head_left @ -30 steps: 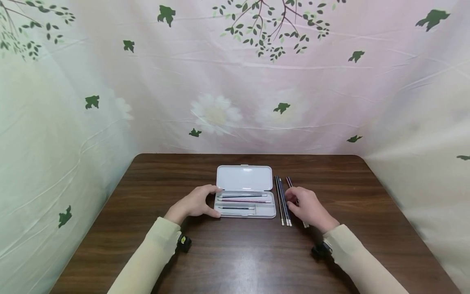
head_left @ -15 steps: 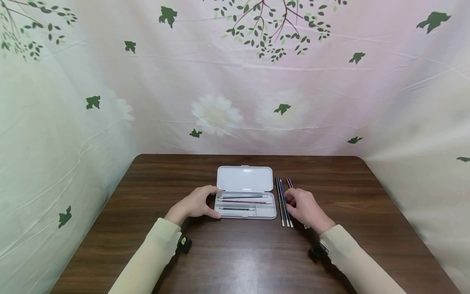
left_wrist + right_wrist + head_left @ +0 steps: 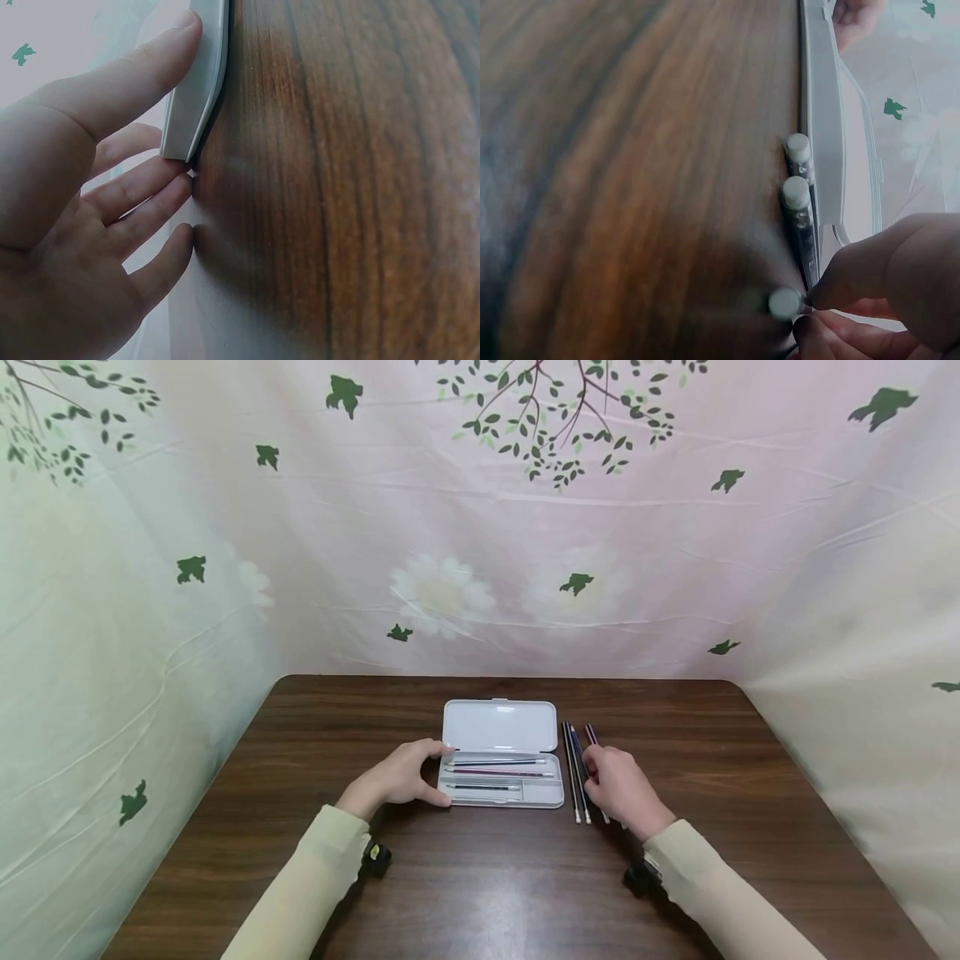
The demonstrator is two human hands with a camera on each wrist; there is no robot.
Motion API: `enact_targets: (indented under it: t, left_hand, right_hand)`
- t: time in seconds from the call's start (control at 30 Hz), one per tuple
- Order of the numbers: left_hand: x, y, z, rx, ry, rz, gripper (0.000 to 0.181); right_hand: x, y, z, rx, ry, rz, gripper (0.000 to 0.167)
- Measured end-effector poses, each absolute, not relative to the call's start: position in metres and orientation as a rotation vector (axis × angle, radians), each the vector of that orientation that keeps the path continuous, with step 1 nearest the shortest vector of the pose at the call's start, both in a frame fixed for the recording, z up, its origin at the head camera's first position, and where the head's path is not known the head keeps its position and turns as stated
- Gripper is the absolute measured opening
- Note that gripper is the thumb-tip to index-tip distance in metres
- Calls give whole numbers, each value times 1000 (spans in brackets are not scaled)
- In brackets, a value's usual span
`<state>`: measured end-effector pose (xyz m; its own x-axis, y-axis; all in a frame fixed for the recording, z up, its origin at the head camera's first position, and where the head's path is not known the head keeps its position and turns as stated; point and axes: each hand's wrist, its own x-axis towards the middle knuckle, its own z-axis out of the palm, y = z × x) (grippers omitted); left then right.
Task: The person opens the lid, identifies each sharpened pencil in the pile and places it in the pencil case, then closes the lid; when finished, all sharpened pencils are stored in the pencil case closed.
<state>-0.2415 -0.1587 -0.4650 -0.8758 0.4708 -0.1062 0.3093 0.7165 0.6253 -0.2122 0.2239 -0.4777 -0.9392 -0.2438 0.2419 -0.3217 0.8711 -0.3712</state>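
Note:
A white pencil case [image 3: 543, 792] lies on the table with its lid [image 3: 499, 725] raised and leaning back. Several pencils [image 3: 498, 772] lie lengthwise in its compartments. My left hand [image 3: 405, 772] holds the case's left end, thumb on the front side and index finger at the back. To the right of the case, two dark pencils [image 3: 576, 785] lie side by side, eraser ends toward me. My right hand [image 3: 624, 789] pinches another pencil [image 3: 784, 304] near these, between thumb and fingertips. More pencil ends [image 3: 591, 734] show beyond that hand, which covers most of their length.
The brown wooden table [image 3: 480, 877] stretches around the case on all sides. Patterned cloth [image 3: 480, 527] hangs behind the table and along both sides. Each wrist wears a small black camera [image 3: 377, 857].
My right hand has moved slightly left and down, and its fingers have closed on a pencil, whose eraser end has swung rightward from the neighbouring two. The left hand stays on the case.

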Motion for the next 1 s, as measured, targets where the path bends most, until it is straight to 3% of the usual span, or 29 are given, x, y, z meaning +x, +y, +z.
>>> enact_targets:
  t: [0.6, 1.0]
  left_hand:
    - [-240, -157, -462, 620, 2668, 905, 86]
    - [-240, -159, -463, 628, 2664, 897, 86]
  right_hand:
    - [-208, 222, -467, 354, -2818, 545, 18]
    - [-209, 235, -456, 297, -2899, 620, 32]
